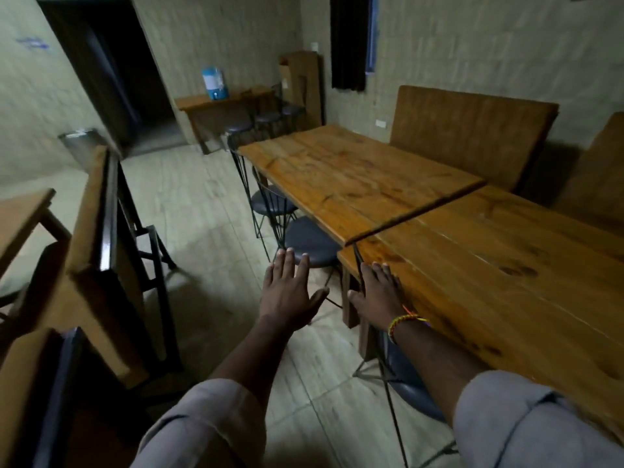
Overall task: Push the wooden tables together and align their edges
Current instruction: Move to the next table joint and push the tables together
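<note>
Two wooden tables stand end to end on the right. The far table (354,173) meets the near table (499,265) along a dark seam, and the far table's front edge juts slightly past the near one's corner. My right hand (378,292) lies flat on the near table's front corner, fingers spread, a beaded band on the wrist. My left hand (290,292) hovers open in the air just left of that corner, above the floor and a stool, touching nothing.
Round grey stools (310,241) on wire legs sit along the tables' left side, one (408,386) under my right arm. Brown padded benches (469,130) back the tables by the wall. Folded wooden furniture (98,238) stands at left; a tiled floor lies between.
</note>
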